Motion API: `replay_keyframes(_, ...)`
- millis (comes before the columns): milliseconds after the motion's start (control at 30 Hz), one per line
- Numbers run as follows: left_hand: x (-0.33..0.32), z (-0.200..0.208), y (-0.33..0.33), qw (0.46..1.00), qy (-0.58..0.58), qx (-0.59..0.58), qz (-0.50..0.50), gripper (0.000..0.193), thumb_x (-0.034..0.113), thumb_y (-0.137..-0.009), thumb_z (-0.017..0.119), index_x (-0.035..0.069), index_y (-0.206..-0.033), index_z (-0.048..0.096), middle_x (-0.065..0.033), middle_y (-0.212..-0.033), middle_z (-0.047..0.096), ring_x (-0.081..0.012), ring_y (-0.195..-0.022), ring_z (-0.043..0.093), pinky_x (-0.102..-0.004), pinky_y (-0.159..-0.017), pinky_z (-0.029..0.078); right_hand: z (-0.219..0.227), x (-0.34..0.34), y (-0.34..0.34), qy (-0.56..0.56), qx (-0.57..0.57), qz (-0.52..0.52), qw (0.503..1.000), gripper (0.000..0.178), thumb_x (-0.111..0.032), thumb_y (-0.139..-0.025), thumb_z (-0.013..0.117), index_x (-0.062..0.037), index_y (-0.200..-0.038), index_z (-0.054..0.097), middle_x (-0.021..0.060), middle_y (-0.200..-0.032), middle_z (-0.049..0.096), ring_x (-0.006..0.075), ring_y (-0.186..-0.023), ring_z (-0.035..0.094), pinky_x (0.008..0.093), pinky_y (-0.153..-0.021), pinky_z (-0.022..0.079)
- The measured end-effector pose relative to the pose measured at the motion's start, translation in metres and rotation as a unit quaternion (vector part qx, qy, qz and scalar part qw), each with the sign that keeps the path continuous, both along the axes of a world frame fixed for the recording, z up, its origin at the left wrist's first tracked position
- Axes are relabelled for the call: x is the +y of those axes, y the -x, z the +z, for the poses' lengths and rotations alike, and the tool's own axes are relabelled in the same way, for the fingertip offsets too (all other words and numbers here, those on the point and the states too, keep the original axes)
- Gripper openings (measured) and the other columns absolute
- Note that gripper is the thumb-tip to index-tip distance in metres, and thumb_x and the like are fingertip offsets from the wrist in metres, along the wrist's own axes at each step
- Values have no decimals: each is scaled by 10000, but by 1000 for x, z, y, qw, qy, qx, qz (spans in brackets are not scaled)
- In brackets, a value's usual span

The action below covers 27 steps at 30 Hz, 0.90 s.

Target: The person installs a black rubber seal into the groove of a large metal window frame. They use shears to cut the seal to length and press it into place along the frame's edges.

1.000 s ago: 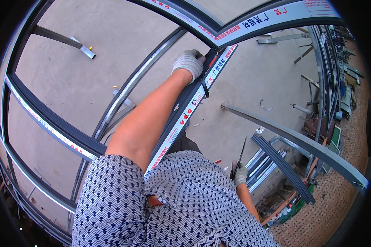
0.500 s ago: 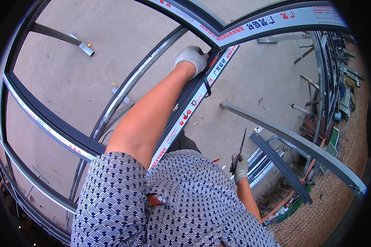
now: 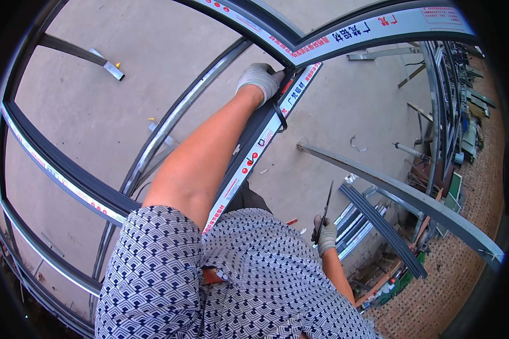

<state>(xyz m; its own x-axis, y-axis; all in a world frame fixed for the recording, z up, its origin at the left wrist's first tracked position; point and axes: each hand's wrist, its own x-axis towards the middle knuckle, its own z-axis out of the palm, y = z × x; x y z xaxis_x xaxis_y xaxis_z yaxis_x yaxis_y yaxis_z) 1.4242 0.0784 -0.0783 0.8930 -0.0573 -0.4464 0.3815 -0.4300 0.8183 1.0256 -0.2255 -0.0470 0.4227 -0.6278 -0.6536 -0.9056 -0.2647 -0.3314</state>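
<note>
My left hand (image 3: 260, 80), in a pale grey work glove, is curled closed against the dark inner side of a metal window frame (image 3: 232, 189), just below its upper corner. Its fingertips are mostly hidden, so what they grip cannot be made out. A thin black rubber strip (image 3: 282, 117) loops out over the frame's white-taped face beside that hand. Lower right, away from the frame, my gloved right hand (image 3: 325, 234) is closed around slim dark scissors (image 3: 327, 204), their point upward.
Further taped frame bars (image 3: 68, 181) run along the left, and another bar (image 3: 379, 31) crosses the top right. A long steel beam (image 3: 401, 183) slants across the right side. Grey profiles (image 3: 382, 229) lie below it. Assorted materials (image 3: 472, 130) line the brick paving at the far right.
The view has shifted slightly, so most things sit a little further left. My left hand stays by the frame corner, and my right hand still holds the scissors.
</note>
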Motion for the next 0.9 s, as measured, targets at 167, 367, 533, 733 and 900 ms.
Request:
replay_keyframes(167, -6, -2, -9, 1000, -25, -2, -6, 544, 491, -852, 623, 2, -1057, 746, -231, -1025, 720, -352, -967, 700, -400, -905, 519, 3, 3, 8, -15, 0, -20, 1000, 384, -420, -950, 668, -68, -847, 556, 18, -542, 511, 148, -399, 507, 305, -361, 406)
replay_keyframes(367, -9, -1, -15, 997, -63, 5, -35, 590, 550, -872, 566, 20, -1057, 748, -225, -1078, 705, -349, -1009, 688, -402, -919, 514, 3, 2, 13, -12, 1, -11, 1000, 441, -485, -932, 677, -58, -900, 572, 2, -535, 516, 116, -390, 498, 277, -341, 371)
replay_keyframes(533, -7, -2, -12, 999, -41, 15, -32, 547, 500, -879, 596, -9, -1004, 753, -222, -946, 731, -322, -901, 717, -380, -857, 532, 4, 8, 11, -11, 8, -8, 1000, 430, -472, -934, 671, -55, -897, 573, 13, -532, 517, 120, -393, 501, 279, -346, 378)
replay_keyframes(733, -1, -5, 5, 1000, -17, -3, -16, 486, 426, -873, 636, 0, -1085, 737, -224, -1019, 724, -338, -937, 708, -388, -882, 524, 5, 12, 5, -11, 22, -2, 1000, 409, -460, -934, 682, -68, -871, 579, 1, -558, 511, 138, -414, 516, 294, -371, 395)
replay_keyframes(900, -1, 11, 1, 993, -94, -10, -64, 514, 454, -881, 592, 6, -1086, 737, -233, -1046, 718, -350, -994, 696, -409, -915, 512, -1, 9, 4, 0, 21, 18, 1000, 412, -445, -931, 681, -48, -871, 592, 28, -557, 546, 132, -410, 529, 293, -366, 421)
